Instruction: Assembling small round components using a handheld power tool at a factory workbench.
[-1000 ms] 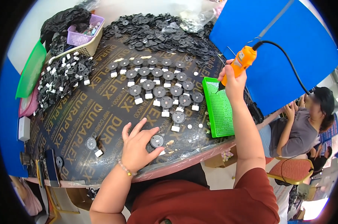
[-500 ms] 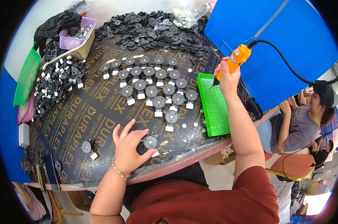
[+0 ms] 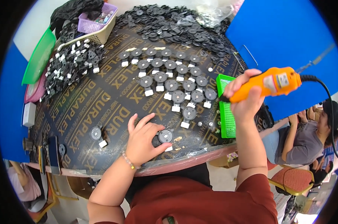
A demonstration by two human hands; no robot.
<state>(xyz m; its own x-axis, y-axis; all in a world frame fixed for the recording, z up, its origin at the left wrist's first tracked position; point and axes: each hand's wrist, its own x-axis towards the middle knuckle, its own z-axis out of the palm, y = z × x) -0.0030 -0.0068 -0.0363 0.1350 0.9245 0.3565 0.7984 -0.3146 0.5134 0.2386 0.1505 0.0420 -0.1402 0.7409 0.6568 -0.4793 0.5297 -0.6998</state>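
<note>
Orange driver point(image 3: 275, 83) has tipped flatter, clasped inside right grip point(image 3: 247, 106); left grip point(image 3: 144, 141) pinches black disc point(image 3: 165, 136).

The black tabletop point(image 3: 73, 130) carries printed lettering point(image 3: 87, 90) in a dull gold colour, and it is repeated many times. The large capital letters are clear and run diagonally, from the left of the frame to its centre, and also in the upper centre. Beside the big words stand thinner lines of small capitals, which are only partly readable. Near the middle of the frame, black round parts point(image 3: 172, 85) cover some of the letters. At the right, the orange hand tool point(image 3: 290, 83) bears pale labels point(image 3: 282, 80) with small marks, too small to read.
</note>
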